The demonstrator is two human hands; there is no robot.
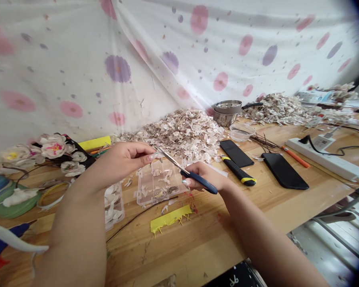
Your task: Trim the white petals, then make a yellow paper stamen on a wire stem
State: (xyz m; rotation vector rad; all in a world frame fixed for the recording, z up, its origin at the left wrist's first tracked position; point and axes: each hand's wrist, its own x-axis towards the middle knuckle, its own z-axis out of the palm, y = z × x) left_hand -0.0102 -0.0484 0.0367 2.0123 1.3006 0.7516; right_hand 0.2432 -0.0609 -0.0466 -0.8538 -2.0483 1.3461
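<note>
My right hand [202,175] is closed around the dark blue handles of a pair of scissors [200,181], whose blades point up and left. The blade tips reach the fingertips of my left hand [134,155], which pinches something small and pale; I cannot make out its kind. Below both hands lies a clear compartment box [143,193] with loose pale petals in it. A yellow strip [171,219] with a fringed lower edge rests on the table in front of the box. Beside it runs a thin dark stem [137,217].
Behind the hands rises a large heap of pale petals [185,133]. To the right lie a utility knife [238,171], two phones [237,153] and a white power strip [326,157] with cables. Finished-looking flowers [54,146] stand at the left. Metal bowls [227,111] sit at the back.
</note>
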